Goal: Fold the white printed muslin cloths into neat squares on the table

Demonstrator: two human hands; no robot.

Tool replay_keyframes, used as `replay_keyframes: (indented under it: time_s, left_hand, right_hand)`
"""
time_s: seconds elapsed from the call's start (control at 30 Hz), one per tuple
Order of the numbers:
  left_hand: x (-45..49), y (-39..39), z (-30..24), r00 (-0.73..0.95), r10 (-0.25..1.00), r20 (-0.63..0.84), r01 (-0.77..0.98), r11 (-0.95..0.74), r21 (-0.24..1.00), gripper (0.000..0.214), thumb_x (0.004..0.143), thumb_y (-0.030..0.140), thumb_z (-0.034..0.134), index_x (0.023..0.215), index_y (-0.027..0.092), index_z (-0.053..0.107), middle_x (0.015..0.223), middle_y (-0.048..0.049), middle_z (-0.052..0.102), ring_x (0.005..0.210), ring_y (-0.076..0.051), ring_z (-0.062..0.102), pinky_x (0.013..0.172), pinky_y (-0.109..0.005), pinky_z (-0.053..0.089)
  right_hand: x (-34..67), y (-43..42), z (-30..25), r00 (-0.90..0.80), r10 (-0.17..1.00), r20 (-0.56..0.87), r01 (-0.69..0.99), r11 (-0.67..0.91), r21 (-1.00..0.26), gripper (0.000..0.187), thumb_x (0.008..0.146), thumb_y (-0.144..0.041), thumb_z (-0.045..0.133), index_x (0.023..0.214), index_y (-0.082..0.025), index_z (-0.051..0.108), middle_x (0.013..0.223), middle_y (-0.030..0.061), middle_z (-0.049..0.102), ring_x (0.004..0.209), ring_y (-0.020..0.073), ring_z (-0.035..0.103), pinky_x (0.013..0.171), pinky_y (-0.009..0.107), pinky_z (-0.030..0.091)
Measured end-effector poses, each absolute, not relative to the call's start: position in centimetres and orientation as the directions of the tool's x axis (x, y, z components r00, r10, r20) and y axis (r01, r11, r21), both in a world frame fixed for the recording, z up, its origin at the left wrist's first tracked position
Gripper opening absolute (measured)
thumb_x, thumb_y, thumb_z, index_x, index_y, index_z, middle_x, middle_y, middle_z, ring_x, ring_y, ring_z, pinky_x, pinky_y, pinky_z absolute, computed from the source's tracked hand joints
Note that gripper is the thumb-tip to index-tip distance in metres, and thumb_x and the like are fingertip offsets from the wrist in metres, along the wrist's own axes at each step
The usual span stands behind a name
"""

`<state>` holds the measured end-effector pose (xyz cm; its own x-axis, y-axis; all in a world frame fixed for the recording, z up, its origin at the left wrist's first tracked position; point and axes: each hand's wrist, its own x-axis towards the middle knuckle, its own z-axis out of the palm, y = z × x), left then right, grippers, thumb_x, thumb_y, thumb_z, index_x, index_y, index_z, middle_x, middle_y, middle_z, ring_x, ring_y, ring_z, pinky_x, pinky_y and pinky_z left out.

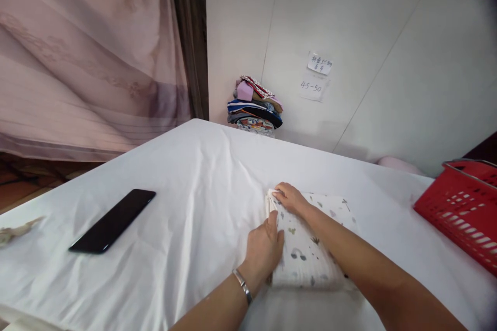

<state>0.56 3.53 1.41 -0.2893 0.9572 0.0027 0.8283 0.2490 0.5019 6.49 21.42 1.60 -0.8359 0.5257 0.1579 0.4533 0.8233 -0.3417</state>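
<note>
A white muslin cloth [306, 264], printed with small rainbows, plants and other figures, lies folded in a layered rectangle in front of me. At its near left side my left hand [264, 245] is closed, fingers curled on the folded edge, with a silver bracelet on the wrist. Farther up the same edge, my right hand [290, 198] grips the far left corner between thumb and fingers. My right forearm crosses over the cloth and hides part of its right side.
A white sheet covers the table [174, 248]. A black phone [113, 221] lies on the left, near a beige cloth piece [17, 231]. At right stands a red basket [462, 207]. Folded clothes [255, 106] are stacked by the wall, below paper signs [315, 76]. A pink curtain [89, 62] hangs left.
</note>
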Motion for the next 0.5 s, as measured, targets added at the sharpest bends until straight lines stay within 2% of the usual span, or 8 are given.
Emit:
replay_keyframes:
  time_s: [0.17, 0.23, 0.37, 0.5]
  left_hand:
    - [0.5, 3.6, 1.4, -0.302, 0.953, -0.025, 0.819, 0.273, 0.505, 0.04, 0.087, 0.026, 0.038, 0.126, 0.019, 0.033, 0.084, -0.0073, 0.066, 0.082, -0.022, 0.064, 0.068, -0.03, 0.041]
    - [0.5, 3.6, 1.4, -0.31, 0.95, -0.026, 0.818, 0.281, 0.502, 0.04, 0.087, 0.027, 0.038, 0.125, 0.019, 0.033, 0.082, -0.007, 0.066, 0.081, -0.022, 0.064, 0.067, -0.03, 0.041]
    - [0.6, 3.5, 1.7, -0.313, 0.95, -0.023, 0.817, 0.281, 0.503, 0.039, 0.087, 0.028, 0.038, 0.124, 0.018, 0.034, 0.083, -0.0079, 0.067, 0.081, -0.023, 0.064, 0.067, -0.03, 0.041]
    - [0.7, 3.5, 2.1, -0.324, 0.945, -0.035, 0.813, 0.297, 0.501, 0.038, 0.086, 0.029, 0.039, 0.123, 0.019, 0.037, 0.088, -0.008, 0.067, 0.084, -0.022, 0.064, 0.07, -0.029, 0.042]
  right_hand:
    - [6.0, 21.2, 1.7, -0.859, 0.505, 0.088, 0.461, 0.835, -0.3, 0.028, 0.092, -0.033, 0.037, 0.102, -0.019, 0.059, 0.1, 0.0063, 0.06, 0.095, 0.0176, 0.051, 0.082, 0.028, 0.035]
    - [5.8, 21.3, 2.0, -0.861, 0.506, 0.057, 0.471, 0.834, -0.288, 0.03, 0.093, -0.034, 0.035, 0.097, -0.019, 0.061, 0.099, 0.0057, 0.06, 0.094, 0.017, 0.052, 0.079, 0.026, 0.035]
    - [5.4, 21.2, 2.5, -0.819, 0.572, 0.042, 0.544, 0.797, -0.263, 0.039, 0.093, -0.041, 0.033, 0.077, -0.019, 0.061, 0.082, 0.0034, 0.061, 0.078, 0.0146, 0.053, 0.066, 0.024, 0.035]
    - [5.0, 20.9, 2.2, -0.789, 0.61, 0.08, 0.579, 0.78, -0.24, 0.048, 0.095, -0.043, 0.023, 0.077, -0.018, 0.06, 0.081, 0.0045, 0.061, 0.075, 0.015, 0.052, 0.063, 0.025, 0.033]
